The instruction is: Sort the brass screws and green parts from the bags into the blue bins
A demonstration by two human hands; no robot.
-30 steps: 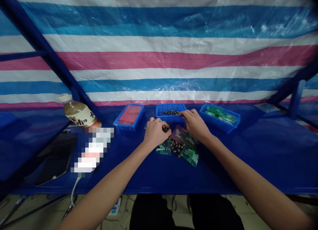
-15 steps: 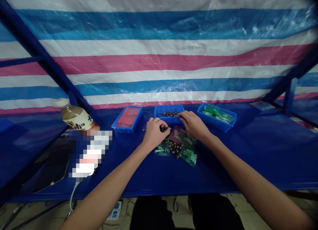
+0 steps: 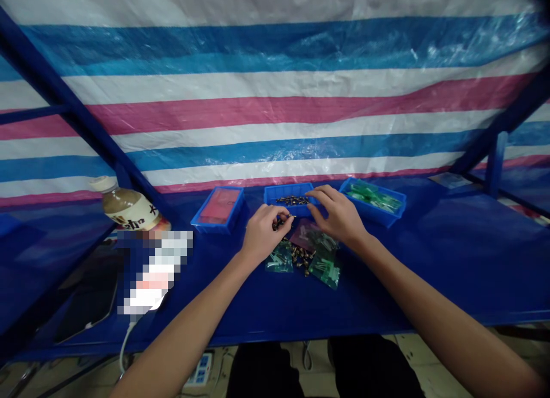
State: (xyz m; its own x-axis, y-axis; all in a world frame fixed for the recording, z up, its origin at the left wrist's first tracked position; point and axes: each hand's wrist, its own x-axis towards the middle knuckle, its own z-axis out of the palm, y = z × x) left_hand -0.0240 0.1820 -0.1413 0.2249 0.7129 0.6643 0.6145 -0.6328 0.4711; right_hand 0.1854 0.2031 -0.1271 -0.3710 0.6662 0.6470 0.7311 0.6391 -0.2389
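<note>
My left hand [image 3: 263, 231] is closed round several small metal screws, some of which show between thumb and fingers. My right hand [image 3: 337, 217] has its thumb and fingers apart at the right front corner of the middle blue bin [image 3: 275, 192], with nothing visible between them. More metal screws [image 3: 293, 201] lie in that bin. Below my hands, a loose pile of brass-coloured screws [image 3: 306, 261] sits among small bags: a green bag [image 3: 326, 270], a clear greenish bag [image 3: 280, 258] and a pinkish bag [image 3: 304, 232].
A blue bin with red packets [image 3: 219, 205] stands at the left, a blue bin of green bags [image 3: 376, 199] at the right. Further left are a bottle [image 3: 131, 208], a dark tablet [image 3: 88, 300] and a blurred device with a cable [image 3: 123, 343]. Striped sheeting hangs behind.
My right hand's thumb and fingers have spread apart, and the hand has shifted slightly. My left hand remains closed on the screws. The whole view has shifted a little.
</note>
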